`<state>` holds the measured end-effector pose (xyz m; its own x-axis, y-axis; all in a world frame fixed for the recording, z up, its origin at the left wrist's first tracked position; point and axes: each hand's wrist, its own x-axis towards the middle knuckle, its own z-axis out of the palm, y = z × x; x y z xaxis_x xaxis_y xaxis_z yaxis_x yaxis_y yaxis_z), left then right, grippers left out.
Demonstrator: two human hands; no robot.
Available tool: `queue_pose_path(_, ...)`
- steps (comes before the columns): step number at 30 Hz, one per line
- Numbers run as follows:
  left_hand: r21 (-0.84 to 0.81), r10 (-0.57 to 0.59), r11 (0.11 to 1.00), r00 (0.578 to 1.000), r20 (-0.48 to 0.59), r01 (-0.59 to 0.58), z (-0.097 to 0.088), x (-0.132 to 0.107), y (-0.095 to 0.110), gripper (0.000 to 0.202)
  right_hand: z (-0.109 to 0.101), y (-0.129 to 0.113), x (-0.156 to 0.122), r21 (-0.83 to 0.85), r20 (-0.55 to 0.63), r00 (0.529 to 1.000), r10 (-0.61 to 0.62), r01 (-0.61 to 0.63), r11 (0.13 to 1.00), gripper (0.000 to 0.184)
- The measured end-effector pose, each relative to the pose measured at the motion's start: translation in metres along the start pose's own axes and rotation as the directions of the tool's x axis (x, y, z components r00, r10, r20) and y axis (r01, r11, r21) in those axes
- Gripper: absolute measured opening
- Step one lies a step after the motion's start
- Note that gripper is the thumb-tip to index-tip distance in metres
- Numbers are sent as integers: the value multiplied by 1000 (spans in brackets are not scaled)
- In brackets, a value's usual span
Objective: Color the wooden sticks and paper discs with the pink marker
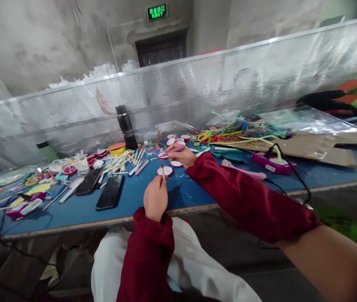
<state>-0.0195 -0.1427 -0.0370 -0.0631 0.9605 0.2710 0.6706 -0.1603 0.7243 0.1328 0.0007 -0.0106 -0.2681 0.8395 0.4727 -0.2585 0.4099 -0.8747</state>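
My left hand (156, 197) is closed near the front of the table, pinching a short, thin stick (163, 172) with a dark tip that points away from me. My right hand (183, 157) is closed round a purple pen-like tool (176, 149), ahead and to the right of the left hand. Just beyond the left hand lies a round white disc with a red rim (167, 171). Another such disc (176, 164) sits under the right hand, partly hidden by it. Both forearms wear dark red sleeves.
Two dark phones (109, 193) (89, 181) and a heap of pale sticks (125, 162) lie to the left. A black bottle (127, 128) stands behind. Purple power sockets (273, 163) (25, 206) trail cables. Coloured cords (244, 126) and cardboard (304, 147) are at right. A perforated metal panel (178, 88) closes the back.
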Motion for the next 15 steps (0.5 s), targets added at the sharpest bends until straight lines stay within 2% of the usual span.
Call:
queue_pose_path(5, -50, 31, 998, 999, -14, -31, 1, 1, -5, 32, 3, -2, -1, 10, 34, 999, -3, 2, 1000, 31)
queue_pose_path(11, -92, 7, 996, 1000, -23, -9, 0, 0, -3, 31, 8, -7, -4, -19, -70, 997, 10, -12, 1000, 35)
queue_pose_path(15, -49, -7, 999, 1000, -26, 6, -2, -1, 3, 31, 8, -13, -6, -33, -86, 996, 10, -12, 999, 32)
